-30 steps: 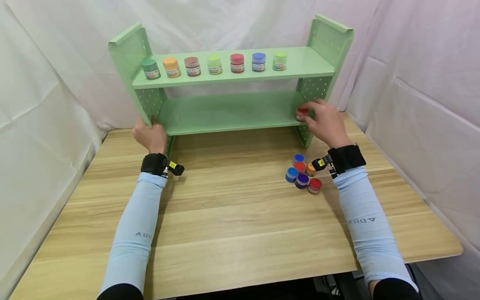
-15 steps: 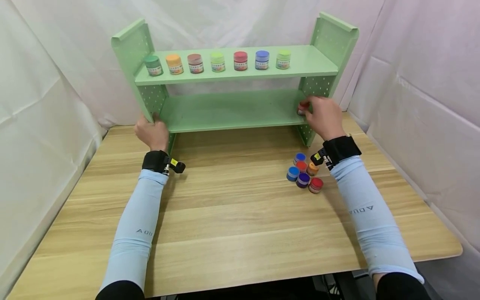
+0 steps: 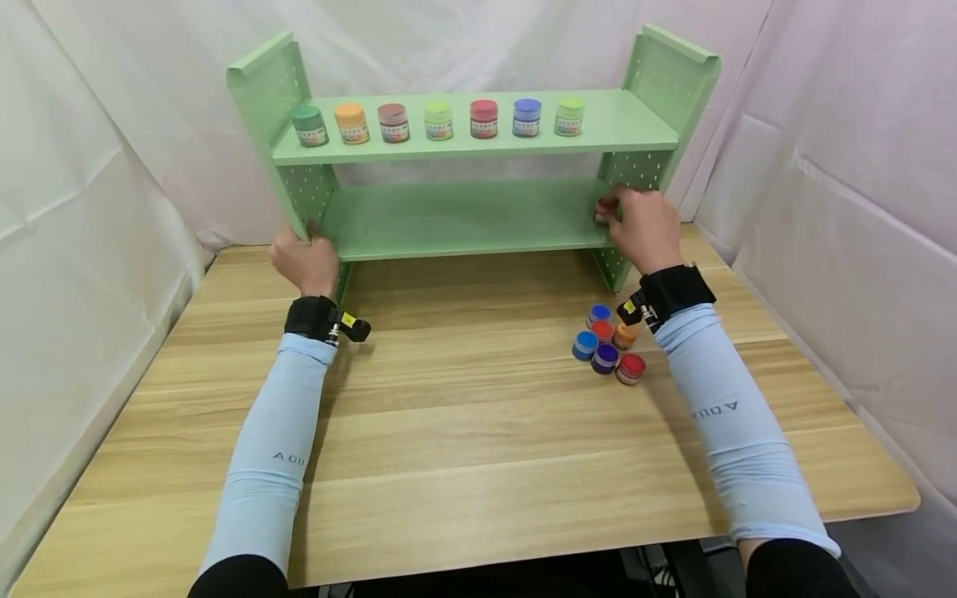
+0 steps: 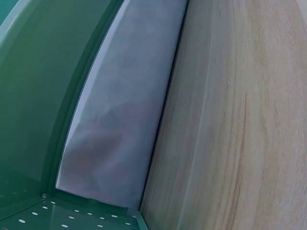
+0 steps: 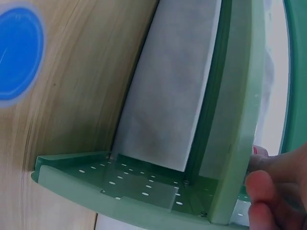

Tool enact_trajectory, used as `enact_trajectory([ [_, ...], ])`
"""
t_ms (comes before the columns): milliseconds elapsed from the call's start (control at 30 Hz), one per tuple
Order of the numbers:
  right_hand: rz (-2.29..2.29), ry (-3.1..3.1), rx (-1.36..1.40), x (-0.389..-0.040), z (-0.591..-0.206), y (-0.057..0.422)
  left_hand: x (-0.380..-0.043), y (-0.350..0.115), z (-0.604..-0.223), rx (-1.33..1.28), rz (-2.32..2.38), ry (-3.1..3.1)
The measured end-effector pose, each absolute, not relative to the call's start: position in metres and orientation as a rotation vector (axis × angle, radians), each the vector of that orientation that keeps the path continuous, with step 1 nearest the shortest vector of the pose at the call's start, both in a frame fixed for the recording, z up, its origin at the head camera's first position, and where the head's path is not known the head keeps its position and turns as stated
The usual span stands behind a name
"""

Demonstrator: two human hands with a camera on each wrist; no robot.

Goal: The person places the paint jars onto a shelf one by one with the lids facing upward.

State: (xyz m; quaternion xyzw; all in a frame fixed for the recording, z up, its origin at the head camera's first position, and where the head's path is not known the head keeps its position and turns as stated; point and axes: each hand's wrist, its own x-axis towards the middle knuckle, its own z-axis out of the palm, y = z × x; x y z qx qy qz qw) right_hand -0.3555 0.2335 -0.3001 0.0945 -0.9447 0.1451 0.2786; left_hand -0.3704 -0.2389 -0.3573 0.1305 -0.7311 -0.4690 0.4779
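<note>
I have the right hand [image 3: 649,230] pinching a small jar [image 3: 601,219] at the right end of the lower shelf [image 3: 463,220] — leftward of the wrist, base hidden — while the left hand [image 3: 305,264], well apart, grips the left side panel [image 3: 263,104].

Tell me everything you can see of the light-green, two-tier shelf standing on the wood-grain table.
The light-green, two-tier shelf looks like painted metal: flat boards, upright side panels dotted with small holes, and an open back. It stands upright toward the rear of the wood-grain table. Seven small, round, lidded jars line its upper board. The person's left hand grips the left panel's lower front; the right hand holds a small reddish jar at the lower board's right end, contact with the board unclear.
</note>
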Motion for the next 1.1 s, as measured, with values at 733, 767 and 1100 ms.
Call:
enact_trajectory([
  [733,0.488,-2.634,0.592,-0.321,-0.313,0.275,-0.371,-0.24,-0.355,0.342,-1.156,-1.793],
  [767,0.485,-2.66,0.612,-0.322,-0.313,0.274,-0.371,-0.241,-0.355,0.342,-1.154,-1.79],
  [1100,0.599,-3.145,0.719,-0.329,-0.323,0.273,-0.371,-0.238,-0.356,0.342,-1.15,-1.794],
])
